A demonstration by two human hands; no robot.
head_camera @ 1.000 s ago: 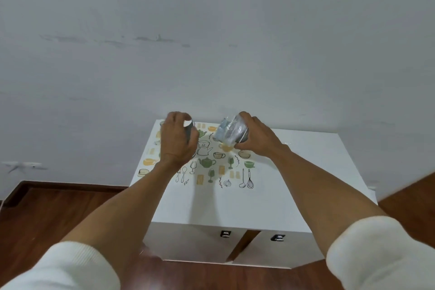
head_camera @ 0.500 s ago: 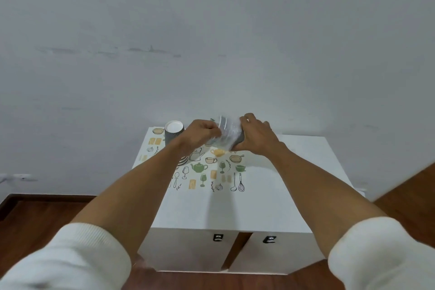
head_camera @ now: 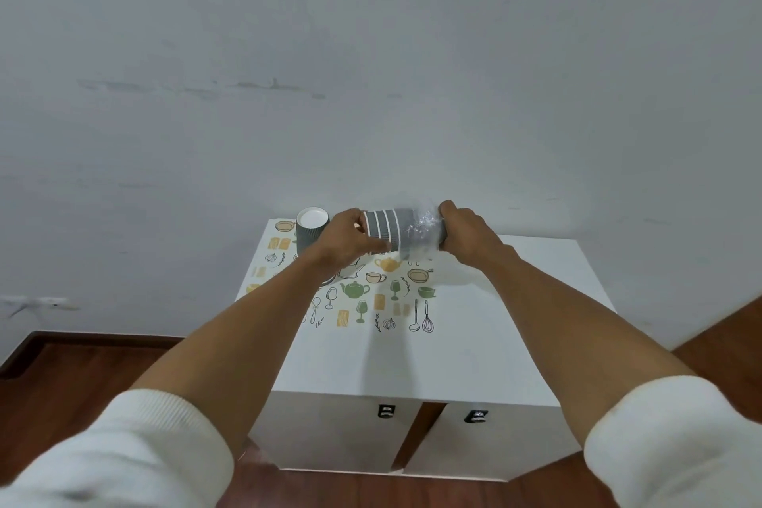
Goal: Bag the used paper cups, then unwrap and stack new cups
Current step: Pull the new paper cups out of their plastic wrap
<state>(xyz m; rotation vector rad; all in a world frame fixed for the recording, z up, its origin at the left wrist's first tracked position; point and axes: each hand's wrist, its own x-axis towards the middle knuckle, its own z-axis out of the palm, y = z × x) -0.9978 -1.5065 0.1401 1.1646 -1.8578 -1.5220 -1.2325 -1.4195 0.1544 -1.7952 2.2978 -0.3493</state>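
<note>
Since half a second ago, we are seeing the stack of cups (head_camera: 385, 234) drawn further out of its clear plastic wrapper (head_camera: 424, 234); earlier the wrapper was covering nearly all of it, and now several white rims and grey ribbed walls are showing bare at the left end. The stack is lying sideways in the air, just above the far part of the white cabinet top (head_camera: 474, 342), between both hands; the left hand (head_camera: 344, 243) is curling its fingers around the bare end of the stack, and the right hand (head_camera: 466, 233) is gripping the wrapped end, fingers closed on the crinkled plastic.

We are noticing open room: the near half and the right side of the cabinet top are lying bare, white, up to the front edge; the far edge is meeting the pale wall (head_camera: 371, 74); a printed mat (head_camera: 371, 301) with teapots, cups and utensils is covering the left and middle.

A single grey ribbed cup (head_camera: 312, 233) is standing upside down at the far left corner of the mat, near the left hand; whether they are touching we cannot tell. Below the front edge, two drawer fronts with dark handles are showing; dark wooden floor (head_camera: 82, 375) is lying on either side.
</note>
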